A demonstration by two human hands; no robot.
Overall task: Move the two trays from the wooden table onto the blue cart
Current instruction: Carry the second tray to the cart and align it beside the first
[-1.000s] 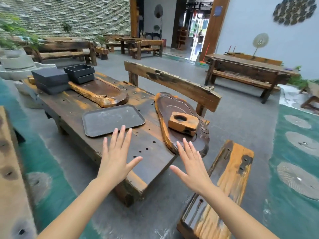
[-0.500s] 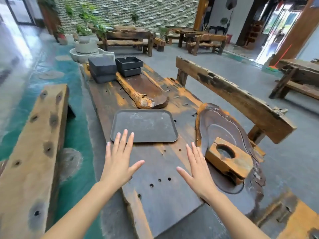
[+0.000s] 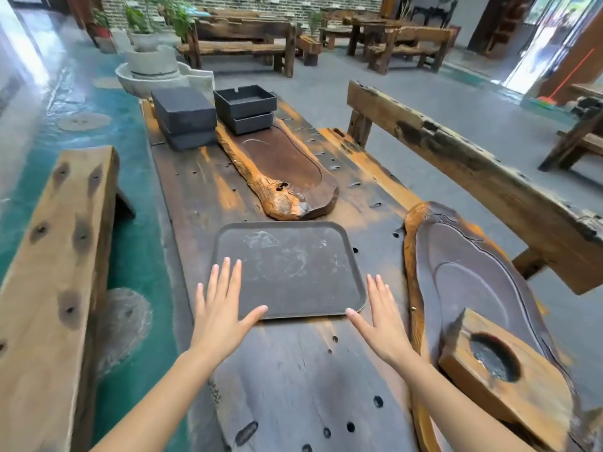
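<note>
A flat dark grey tray (image 3: 290,265) lies in the middle of the long wooden table (image 3: 293,380). My left hand (image 3: 222,308) is spread over its near left corner, thumb at the tray's front rim. My right hand (image 3: 380,314) is spread just off its near right corner, thumb close to the rim. Neither hand holds anything. Two carved wooden trays also lie on the table: one (image 3: 284,164) beyond the grey tray, one (image 3: 463,275) at the right. No blue cart is in view.
A wooden block with a round hollow (image 3: 502,363) sits on the right carved tray. Stacked black boxes (image 3: 186,115) and open black boxes (image 3: 244,107) stand at the table's far end. A bench (image 3: 55,256) flanks the left, a backrest beam (image 3: 473,158) the right.
The view has moved closer over the table. Both hands have reached forward from short of the grey tray to its near corners.
</note>
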